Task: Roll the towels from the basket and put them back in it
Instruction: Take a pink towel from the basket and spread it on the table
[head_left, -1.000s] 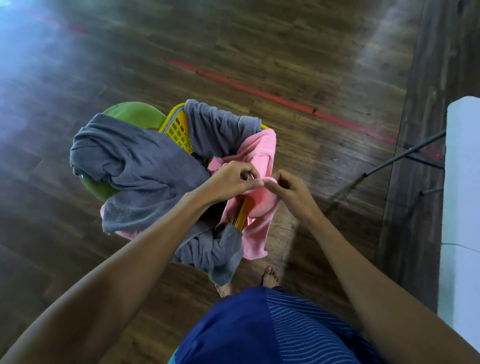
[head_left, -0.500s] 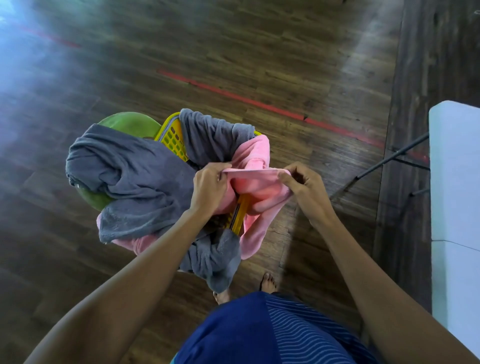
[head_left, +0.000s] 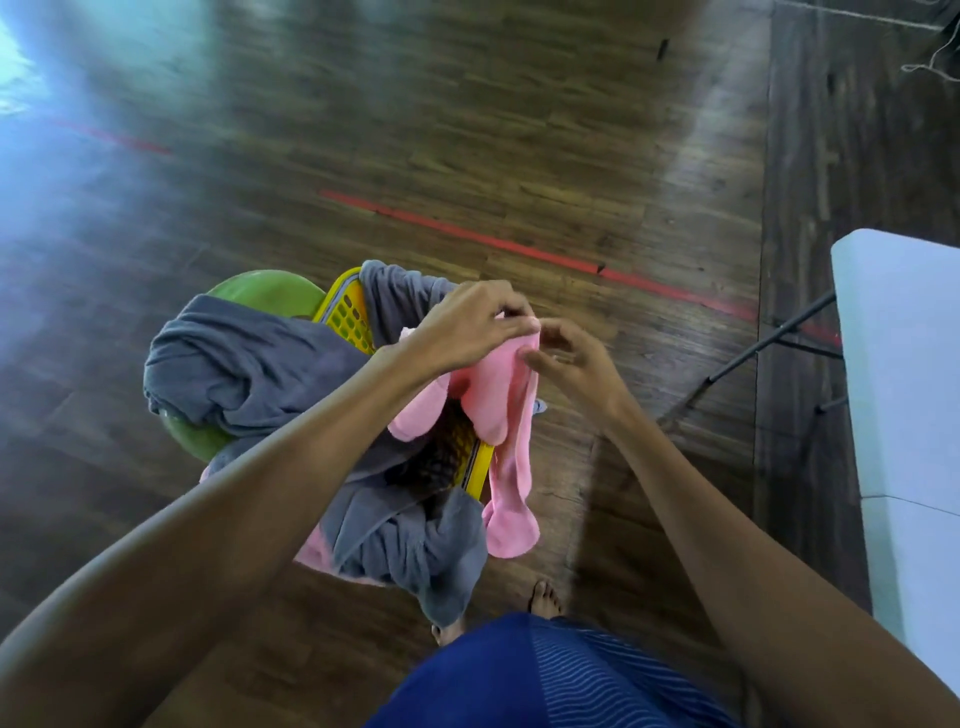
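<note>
A yellow plastic basket (head_left: 349, 315) stands on a green stool (head_left: 260, 292) in front of me. Grey towels (head_left: 249, 372) spill over its left and near sides. A pink towel (head_left: 506, 415) is lifted above the basket and hangs down its right side. My left hand (head_left: 470, 325) pinches the pink towel's top edge from the left. My right hand (head_left: 569, 361) holds the same edge from the right, fingers curled, close to the left hand. More pink cloth (head_left: 311, 548) shows under the grey towel at the basket's near side.
A white folding table (head_left: 906, 395) stands at the right, its dark metal leg (head_left: 763, 345) slanting toward the basket. A red tape line (head_left: 519, 249) crosses the dark wooden floor behind the basket. My bare feet (head_left: 543, 597) are just below the basket.
My hands, spread apart along the pink towel's edge half a second ago, have come together and risen. The towel now hangs folded and longer down the basket's right side.
</note>
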